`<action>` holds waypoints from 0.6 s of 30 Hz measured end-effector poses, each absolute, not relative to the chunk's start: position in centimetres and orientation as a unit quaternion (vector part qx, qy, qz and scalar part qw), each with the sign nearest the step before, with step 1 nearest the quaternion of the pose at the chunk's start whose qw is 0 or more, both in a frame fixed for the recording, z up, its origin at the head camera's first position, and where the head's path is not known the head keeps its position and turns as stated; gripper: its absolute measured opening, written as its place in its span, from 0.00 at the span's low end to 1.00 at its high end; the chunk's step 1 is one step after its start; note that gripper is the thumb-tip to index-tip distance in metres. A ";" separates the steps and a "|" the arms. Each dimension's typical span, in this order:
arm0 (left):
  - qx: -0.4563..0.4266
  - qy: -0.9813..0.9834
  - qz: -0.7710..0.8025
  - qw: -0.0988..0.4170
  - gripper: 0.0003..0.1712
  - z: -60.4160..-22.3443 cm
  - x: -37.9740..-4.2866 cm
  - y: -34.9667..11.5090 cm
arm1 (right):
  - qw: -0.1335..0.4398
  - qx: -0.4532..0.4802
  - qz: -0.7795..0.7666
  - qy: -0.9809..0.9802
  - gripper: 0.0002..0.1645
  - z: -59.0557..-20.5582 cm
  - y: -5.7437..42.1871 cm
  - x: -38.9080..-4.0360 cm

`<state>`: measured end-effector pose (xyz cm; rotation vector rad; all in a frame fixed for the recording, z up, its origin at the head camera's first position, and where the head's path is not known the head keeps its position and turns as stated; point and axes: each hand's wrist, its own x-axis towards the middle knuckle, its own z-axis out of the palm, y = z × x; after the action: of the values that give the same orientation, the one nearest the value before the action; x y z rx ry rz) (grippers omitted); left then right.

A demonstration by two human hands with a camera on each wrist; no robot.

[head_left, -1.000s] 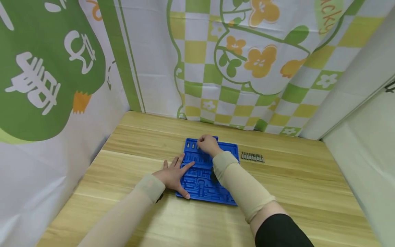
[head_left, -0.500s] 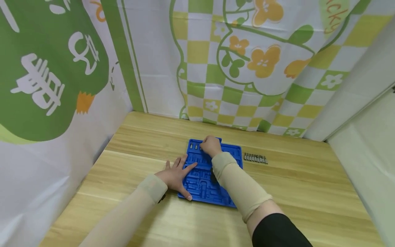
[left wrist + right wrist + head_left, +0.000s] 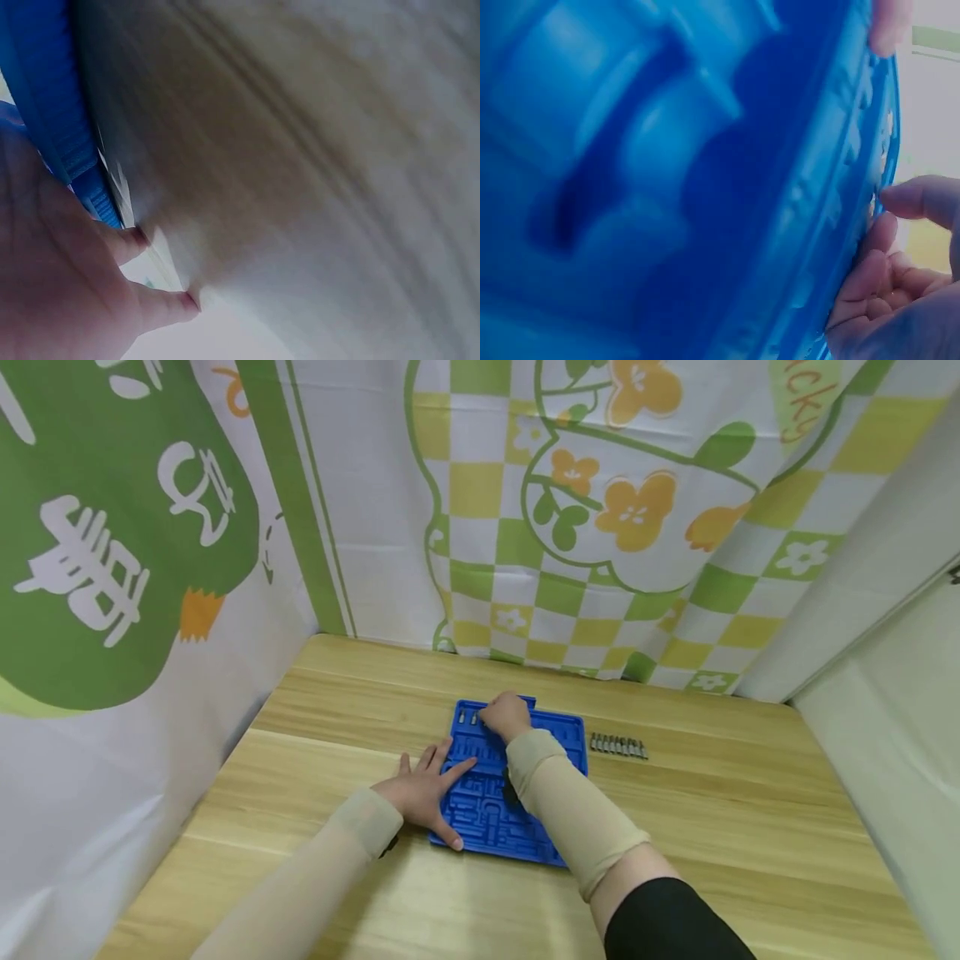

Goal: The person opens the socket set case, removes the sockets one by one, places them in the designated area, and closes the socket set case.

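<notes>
A blue moulded tool tray (image 3: 491, 837) lies on the wooden table. My left hand (image 3: 420, 793) rests spread along its left edge, thumb at the front corner; the left wrist view shows that palm (image 3: 60, 255) beside the tray's ribbed side (image 3: 45, 82). At the tray's back row my right hand (image 3: 508, 717) pinches a small screwdriver bit, mostly hidden by the fingers. Thumb and curled fingers (image 3: 870, 277) meet at the slots in the right wrist view. Just left of them, metal bits (image 3: 468, 717) sit upright in the row.
Right of the tray, several metal bits (image 3: 618, 746) lie side by side on the table (image 3: 720, 810). A patterned curtain (image 3: 525, 543) hangs behind the table, and white sheeting (image 3: 247, 635) closes the left side.
My right hand has shifted slightly left over the back row, its fingers staying curled at the slots. The left hand keeps its place on the tray. The head view has moved a little.
</notes>
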<state>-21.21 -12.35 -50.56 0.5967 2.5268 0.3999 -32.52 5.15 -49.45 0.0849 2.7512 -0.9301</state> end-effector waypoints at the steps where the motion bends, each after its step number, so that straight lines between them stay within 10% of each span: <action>1: 0.219 0.930 0.147 0.255 0.76 -50.5 -21.2 -12.5 | 0.115 0.024 -0.300 0.947 0.28 -49.5 4.9 -32.6; 18: 0.219 0.928 0.152 0.262 0.76 -50.2 -21.1 -12.7 | 0.134 0.057 -0.423 0.894 0.13 -50.0 5.7 -32.8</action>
<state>-21.06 -12.71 -50.20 0.5935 2.5099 0.4103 -32.83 5.74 -49.97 0.1653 2.5933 -1.2268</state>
